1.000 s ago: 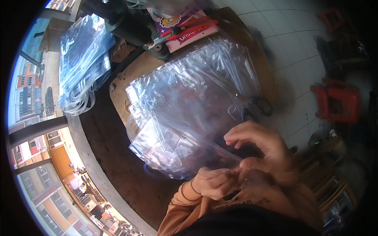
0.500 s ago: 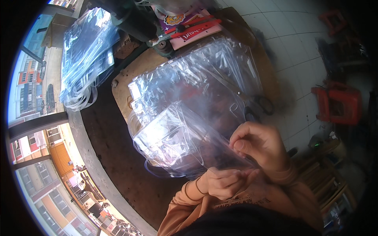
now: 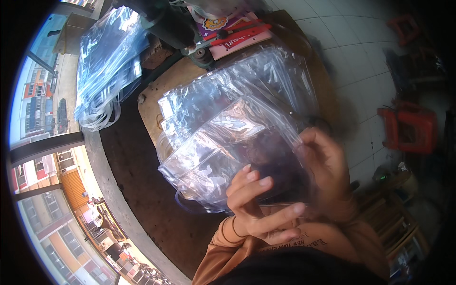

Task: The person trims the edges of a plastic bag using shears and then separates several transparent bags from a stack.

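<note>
A clear plastic bag (image 3: 204,166), glossy with reflections, lies spread in front of me with its near right part lifted toward my body. My right hand (image 3: 327,166) pinches the bag's right edge between thumb and fingers. Over the bag's near edge, my left hand (image 3: 251,213) has its fingers spread apart, gripping nothing. Under the bag is a stack of similar clear plastic bags (image 3: 199,102) on a brown tabletop (image 3: 154,90). Pale straps show at the left side of the stack.
A dark green machine part (image 3: 166,26) stands at the far side, beside a red-handled tool (image 3: 242,34) on printed cards. More clear bags with looped straps (image 3: 111,57) lie at the far left. A red plastic stool (image 3: 411,126) stands on the tiled floor at right.
My left hand has gone from a pinch to spread fingers. My right hand has moved slightly up and away, and the bag has unfolded wider across the stack, covering most of the scissors.
</note>
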Demonstrator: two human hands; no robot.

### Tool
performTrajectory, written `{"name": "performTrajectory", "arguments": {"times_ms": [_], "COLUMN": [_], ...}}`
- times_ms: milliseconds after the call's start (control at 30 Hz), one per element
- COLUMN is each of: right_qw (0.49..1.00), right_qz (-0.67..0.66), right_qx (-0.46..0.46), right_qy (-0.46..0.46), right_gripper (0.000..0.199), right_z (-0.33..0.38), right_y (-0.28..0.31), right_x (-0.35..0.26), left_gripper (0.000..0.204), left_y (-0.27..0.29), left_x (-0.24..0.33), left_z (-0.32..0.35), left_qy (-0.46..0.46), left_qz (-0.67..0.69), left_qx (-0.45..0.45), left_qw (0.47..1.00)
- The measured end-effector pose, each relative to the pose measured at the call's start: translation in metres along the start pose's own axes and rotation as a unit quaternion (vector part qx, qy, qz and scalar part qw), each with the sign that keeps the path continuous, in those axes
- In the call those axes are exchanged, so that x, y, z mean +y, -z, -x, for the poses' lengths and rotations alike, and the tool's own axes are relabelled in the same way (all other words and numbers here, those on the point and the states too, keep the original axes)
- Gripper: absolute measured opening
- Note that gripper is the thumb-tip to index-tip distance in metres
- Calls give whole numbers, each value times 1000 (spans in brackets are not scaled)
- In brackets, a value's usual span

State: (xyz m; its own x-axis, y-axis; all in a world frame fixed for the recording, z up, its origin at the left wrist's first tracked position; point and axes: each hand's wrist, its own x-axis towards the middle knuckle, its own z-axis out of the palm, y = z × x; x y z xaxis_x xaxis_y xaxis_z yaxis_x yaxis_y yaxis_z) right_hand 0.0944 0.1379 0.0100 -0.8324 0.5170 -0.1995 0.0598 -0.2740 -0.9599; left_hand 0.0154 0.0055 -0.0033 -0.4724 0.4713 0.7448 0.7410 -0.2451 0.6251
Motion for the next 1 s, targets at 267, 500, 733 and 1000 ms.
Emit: {"name": "performTrajectory", "arguments": {"times_ms": [267, 500, 733, 1000], "right_qw": [953, 936, 954, 976], "right_qz": [216, 261, 252, -126], "right_qx": [-98, -113, -140, -86], "right_qy": [189, 206, 81, -153], "right_gripper": [12, 38, 58, 37], "right_z": [3, 16, 28, 28], "right_y": [-5, -5, -5, 16], "right_x": [7, 8, -18, -3], "left_gripper": [88, 58, 92, 74], "left_y": [12, 9, 3, -14], "left_x": [16, 17, 5, 1], "left_z": [10, 9, 10, 4], "left_qy": [514, 570, 456, 365], "left_qz": [383, 309, 296, 66], "left_qx": [-20, 115, -45, -98], "left_qw": [767, 753, 838, 923]}}
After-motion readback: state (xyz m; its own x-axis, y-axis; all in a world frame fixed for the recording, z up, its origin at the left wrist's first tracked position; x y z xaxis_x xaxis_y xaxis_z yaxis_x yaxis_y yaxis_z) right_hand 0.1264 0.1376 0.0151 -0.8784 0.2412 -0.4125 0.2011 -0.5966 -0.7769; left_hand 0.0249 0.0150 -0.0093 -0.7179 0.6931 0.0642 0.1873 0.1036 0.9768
